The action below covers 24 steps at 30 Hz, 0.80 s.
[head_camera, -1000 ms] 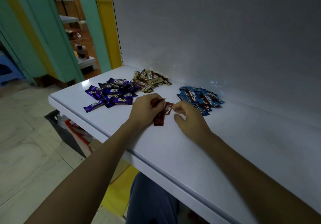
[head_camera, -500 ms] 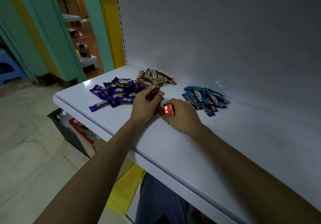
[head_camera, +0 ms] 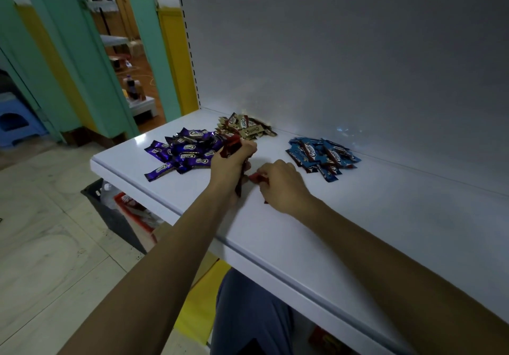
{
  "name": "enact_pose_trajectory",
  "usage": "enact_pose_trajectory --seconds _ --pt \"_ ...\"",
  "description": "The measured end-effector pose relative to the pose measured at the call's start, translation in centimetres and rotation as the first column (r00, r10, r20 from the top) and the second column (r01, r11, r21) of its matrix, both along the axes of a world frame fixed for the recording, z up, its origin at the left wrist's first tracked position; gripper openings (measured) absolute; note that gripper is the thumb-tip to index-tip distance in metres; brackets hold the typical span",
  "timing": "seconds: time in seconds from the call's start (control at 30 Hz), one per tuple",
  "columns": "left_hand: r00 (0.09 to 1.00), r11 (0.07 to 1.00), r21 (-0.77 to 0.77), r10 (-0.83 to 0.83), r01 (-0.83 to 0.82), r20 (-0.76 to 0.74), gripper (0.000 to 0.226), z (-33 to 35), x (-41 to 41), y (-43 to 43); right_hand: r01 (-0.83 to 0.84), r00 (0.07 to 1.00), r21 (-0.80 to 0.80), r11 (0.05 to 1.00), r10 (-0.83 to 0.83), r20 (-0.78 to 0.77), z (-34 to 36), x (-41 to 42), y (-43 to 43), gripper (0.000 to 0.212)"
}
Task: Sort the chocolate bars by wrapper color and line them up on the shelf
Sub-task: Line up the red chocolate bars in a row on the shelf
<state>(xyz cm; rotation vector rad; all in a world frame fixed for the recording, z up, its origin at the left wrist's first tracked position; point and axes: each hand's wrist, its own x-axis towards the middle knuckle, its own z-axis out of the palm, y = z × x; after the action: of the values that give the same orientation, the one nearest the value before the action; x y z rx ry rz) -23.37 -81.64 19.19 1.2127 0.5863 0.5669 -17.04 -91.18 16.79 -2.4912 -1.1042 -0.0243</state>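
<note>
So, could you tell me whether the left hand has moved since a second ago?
Yes. The left hand, gripping dark red wrapped chocolate bars, has moved back, closer to the pile of gold-wrapped chocolate bars.

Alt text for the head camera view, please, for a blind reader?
A person's left hand grips a bunch of red bars while the right hand pinches another red bar on the white shelf. Behind lie a purple pile, a gold pile and a blue pile of bars.

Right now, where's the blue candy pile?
In the head view, the blue pile lies on the shelf, right of the right hand, near the back panel.
</note>
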Motion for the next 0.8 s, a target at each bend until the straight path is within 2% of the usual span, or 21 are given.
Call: enact_pose_trajectory --seconds 0.07,0.13,0.23,0.33,0.4,0.47,0.53,0.6,0.63,0.7,0.8 --pt "0.999 0.999 0.006 -0.031 0.031 0.007 0.004 0.2 0.2 -0.8 -0.060 0.997 0.000 0.998 0.060 0.047 -0.3 -0.2 -2.1 0.035" --pt "0.998 0.997 -0.032 -0.064 0.065 0.019 0.007 0.1 0.5 -1.8 -0.072 0.985 -0.080 0.994 0.083 0.149 -0.6 -0.3 -4.4 0.036" --pt "0.992 0.981 -0.149 -0.120 0.125 0.042 0.014 -0.1 1.2 -3.7 0.000 0.962 -0.144 0.990 0.039 0.271 -0.5 0.0 -7.4 0.034" --pt "0.972 0.925 -0.297 -0.223 0.236 0.076 0.009 -0.6 2.0 -6.0 0.091 0.963 -0.098 0.991 -0.063 0.261 -0.6 1.1 -10.2 0.034" --pt "0.947 0.871 -0.376 -0.310 0.317 0.081 0.013 -0.8 2.6 -7.8 0.185 0.973 0.099 0.978 -0.197 0.123 -0.7 2.1 -12.2 0.028" --pt "0.924 0.844 -0.395 -0.381 0.363 0.036 0.018 -0.8 3.3 -9.4 0.317 0.948 0.372 0.873 -0.275 -0.163 -0.4 2.7 -13.9 0.016" --pt "0.896 0.821 -0.398 -0.444 0.410 0.009 0.024 -0.7 4.1 -10.8 0.507 0.828 0.537 0.674 -0.207 -0.522 0.3 3.1 -15.1 0.017" --pt "0.867 0.784 -0.419 -0.498 0.459 0.018 0.025 -0.3 4.8 -11.8 0.672 0.652 0.565 0.479 -0.021 -0.758 0.7 3.5 -15.7 0.023" --pt "0.863 0.781 -0.415 -0.504 0.466 0.019 0.023 0.0 5.1 -12.2 0.723 0.591 0.550 0.418 0.038 -0.806 0.8 3.7 -16.0 0.025" --pt "0.875 0.806 -0.388 -0.484 0.448 0.007 0.017 0.4 5.8 -12.8 0.772 0.538 0.513 0.374 0.044 -0.842 1.2 3.9 -16.3 0.026" --pt "0.897 0.841 -0.362 -0.441 0.401 -0.029 0.015 0.1 6.2 -13.5 0.764 0.574 0.540 0.353 0.008 -0.819 2.2 3.9 -16.1 0.026"
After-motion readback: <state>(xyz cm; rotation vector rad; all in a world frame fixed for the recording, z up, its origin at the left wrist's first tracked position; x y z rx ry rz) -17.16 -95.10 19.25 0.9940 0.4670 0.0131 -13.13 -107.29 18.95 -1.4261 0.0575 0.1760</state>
